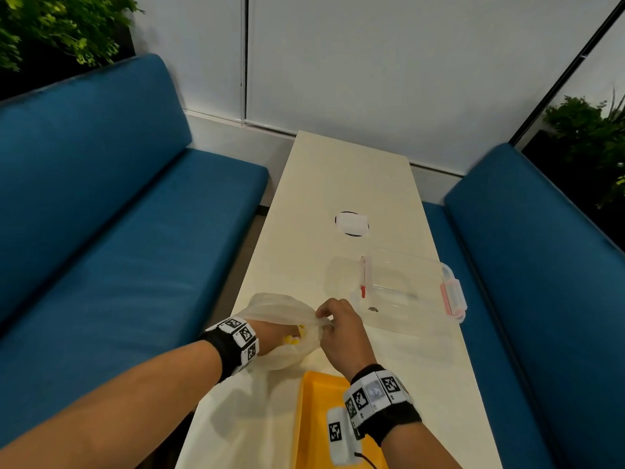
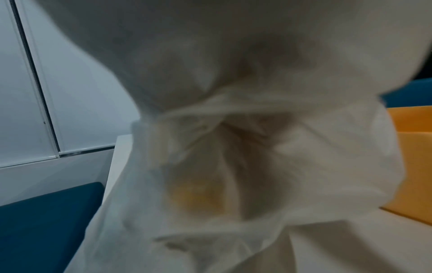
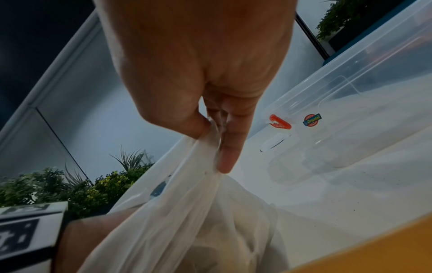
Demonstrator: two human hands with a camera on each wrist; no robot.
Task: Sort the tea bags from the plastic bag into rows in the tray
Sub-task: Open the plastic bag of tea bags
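Head view: my left hand [image 1: 270, 336] is plunged into the mouth of the plastic bag [image 1: 277, 308], which sits on the bench [image 1: 338, 184] just beyond the yellow tray [image 1: 318, 418]. My right hand [image 1: 341, 328] pinches the bag's rim and holds it open. Yellow tea bags [image 1: 293, 338] show right at the left fingers, inside the bag, so the left hand is the nearer one. The tray lies toward me from the bag, its long axis running away from me; what I can see of it holds nothing yet. A clear lidded box [image 1: 411, 291] sits to the right and looks empty.

Left wrist view: blurred film of the plastic bag [image 2: 233, 110] fills the picture, with a yellowish patch [image 2: 198, 195] showing through it, probably tea bags. I cannot tell whether the left fingers are curled on anything.

Right wrist view: thumb and fingers [image 3: 229, 147] are narrowed onto a gathered fold of the plastic bag [image 3: 187, 212]. The tray's yellow edge [image 3: 374, 253] is just below, and the clear box [image 3: 364, 92] is beyond.
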